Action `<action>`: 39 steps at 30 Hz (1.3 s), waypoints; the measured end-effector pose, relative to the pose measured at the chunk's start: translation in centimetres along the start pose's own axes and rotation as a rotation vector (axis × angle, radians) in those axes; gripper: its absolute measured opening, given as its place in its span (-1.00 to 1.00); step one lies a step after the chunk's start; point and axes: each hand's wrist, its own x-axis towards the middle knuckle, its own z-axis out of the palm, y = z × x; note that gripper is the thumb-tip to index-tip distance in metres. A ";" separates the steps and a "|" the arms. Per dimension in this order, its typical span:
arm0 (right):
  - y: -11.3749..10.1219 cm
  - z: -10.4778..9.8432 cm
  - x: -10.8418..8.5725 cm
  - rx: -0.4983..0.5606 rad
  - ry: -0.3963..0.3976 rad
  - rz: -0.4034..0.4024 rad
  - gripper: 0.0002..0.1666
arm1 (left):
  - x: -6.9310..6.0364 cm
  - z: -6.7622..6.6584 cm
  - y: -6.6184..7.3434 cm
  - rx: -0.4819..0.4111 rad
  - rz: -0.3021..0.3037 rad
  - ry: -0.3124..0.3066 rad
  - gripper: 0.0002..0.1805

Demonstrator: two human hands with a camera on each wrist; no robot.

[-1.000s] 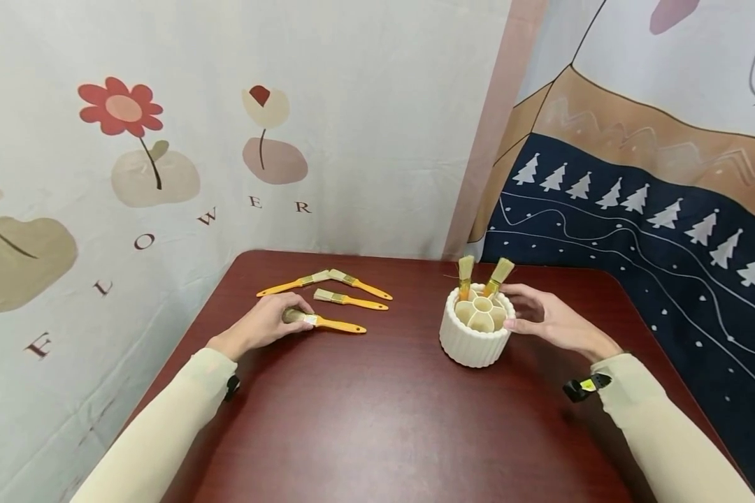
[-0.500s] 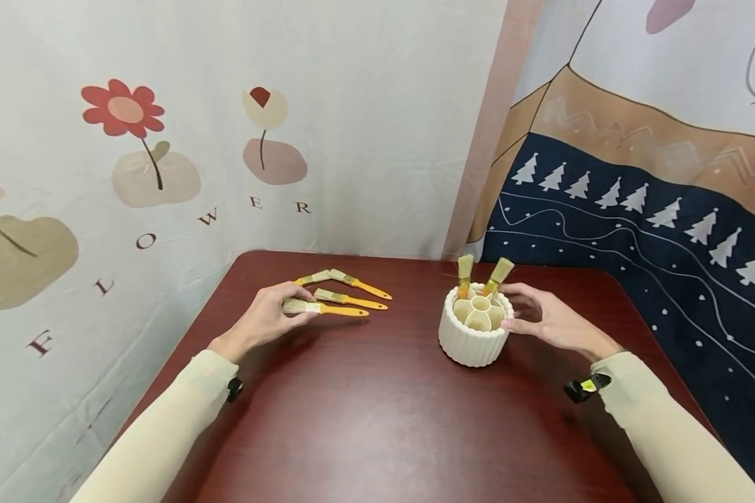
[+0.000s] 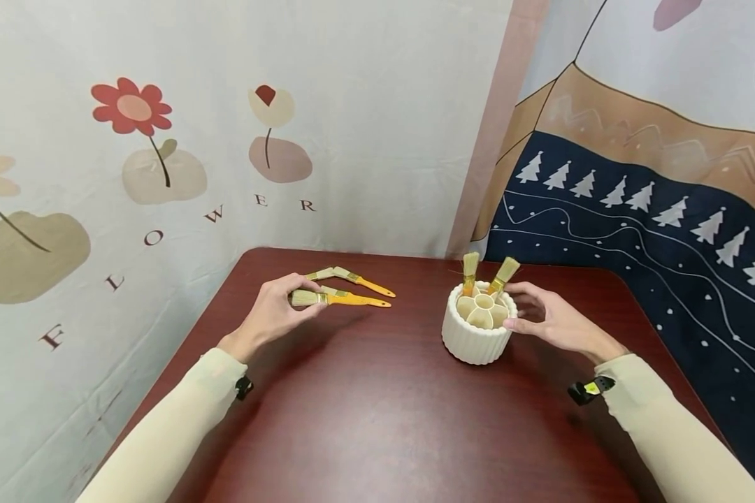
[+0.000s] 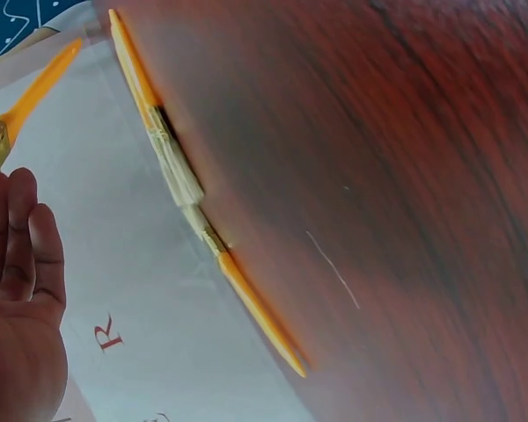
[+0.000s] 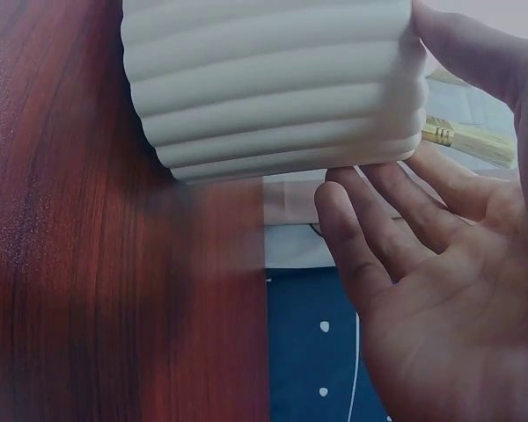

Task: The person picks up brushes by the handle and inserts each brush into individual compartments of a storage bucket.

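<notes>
My left hand (image 3: 277, 309) pinches a yellow-handled brush (image 3: 347, 299) near its bristle end, the handle pointing right; the left wrist view shows this brush (image 4: 40, 86) raised off the table by the hand (image 4: 18, 299). Behind it lies another brush (image 3: 380, 303), partly covered by the held one. My right hand (image 3: 556, 323) grips the right side of a white ribbed holder (image 3: 476, 341) with round compartments. Two brushes (image 3: 470, 269) (image 3: 505, 271) stand in it, bristles up. In the right wrist view the thumb and fingers of the hand (image 5: 458, 264) span the holder (image 5: 273, 88).
Two more brushes (image 3: 371, 285) (image 4: 264, 312) lie at the back left of the dark red table (image 3: 377, 419), their bristle ends meeting. A printed cloth (image 3: 377, 140) with flowers and letters hangs behind the table, and a dark blue cloth (image 3: 572, 230) with white trees hangs at the right.
My left hand has lifted its brush from the table and moved it toward the back, over the brush lying there. The right hand and the holder have stayed in place.
</notes>
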 end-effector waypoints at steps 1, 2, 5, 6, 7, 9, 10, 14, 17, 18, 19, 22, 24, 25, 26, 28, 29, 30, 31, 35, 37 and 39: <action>-0.1 0.0 0.0 -0.003 0.004 -0.002 -0.07 | 0.0 -0.1 0.1 -0.004 0.000 0.010 -0.70; -0.1 0.1 0.0 -0.007 0.007 -0.003 -0.08 | 0.1 -0.1 0.2 -0.004 0.000 0.018 -0.70; -0.4 0.2 -0.1 -0.018 0.018 -0.005 -0.10 | 0.1 -0.2 0.4 -0.002 -0.001 0.037 -0.69; -0.5 0.2 -0.1 -0.024 0.022 -0.003 -0.10 | 0.1 -0.2 0.5 -0.002 -0.004 0.041 -0.70; -0.6 0.2 -0.2 -0.028 0.024 -0.001 -0.10 | 0.1 -0.2 0.6 -0.002 -0.009 0.045 -0.70; -0.7 0.3 -0.3 -0.035 0.030 0.008 -0.09 | 0.1 -0.2 0.8 -0.009 -0.026 0.051 -0.70; -0.8 0.3 -0.4 -0.035 0.032 0.012 -0.09 | 0.1 -0.2 0.9 -0.014 -0.037 0.054 -0.70; -0.9 0.5 -0.5 -0.034 0.043 0.022 -0.08 | 0.2 -0.1 1.3 -0.039 -0.062 0.066 -0.69; -1.0 0.6 -0.5 -0.042 0.060 0.015 -0.09 | 0.3 0.1 1.7 -0.057 -0.059 0.080 -0.70; -1.0 0.7 -0.5 -0.044 0.065 0.012 -0.09 | 0.4 0.2 1.8 -0.063 -0.058 0.084 -0.70; -1.0 0.7 -0.6 -0.046 0.070 0.008 -0.09 | 0.5 0.2 1.9 -0.069 -0.060 0.089 -0.70; -1.1 0.8 -0.7 -0.051 0.079 0.012 -0.09 | 0.7 0.4 2.3 -0.076 -0.067 0.097 -0.70; -1.1 0.9 -0.7 -0.055 0.083 0.018 -0.08 | 0.8 0.5 2.7 -0.067 -0.072 0.103 -0.70; -1.1 0.9 -0.8 -0.060 0.086 0.020 -0.08 | 0.8 0.5 2.9 -0.060 -0.067 0.108 -0.70; -1.1 0.9 -0.8 -0.065 0.088 0.022 -0.08 | 0.9 0.6 3.1 -0.052 -0.060 0.115 -0.69; -1.1 1.0 -0.8 -0.073 0.094 0.018 -0.09 | 1.2 0.7 3.5 -0.043 -0.042 0.134 -0.68; -1.1 1.0 -0.8 -0.074 0.098 0.016 -0.10 | 1.3 0.7 3.7 -0.043 -0.033 0.143 -0.67; -1.1 1.0 -0.8 -0.077 0.102 0.015 -0.11 | 1.5 0.7 3.9 -0.046 -0.022 0.152 -0.67; -1.1 1.0 -0.8 -0.078 0.105 0.014 -0.12 | 1.6 0.8 4.1 -0.048 -0.015 0.160 -0.66; -1.2 1.1 -0.9 -0.079 0.115 0.015 -0.12 | 2.2 1.1 4.7 -0.079 0.001 0.174 -0.66; -1.2 1.1 -0.9 -0.085 0.116 0.017 -0.12 | 2.4 1.3 4.9 -0.092 -0.002 0.171 -0.67; -1.2 1.1 -0.9 -0.093 0.114 0.022 -0.11 | 2.6 1.5 5.2 -0.115 -0.008 0.159 -0.68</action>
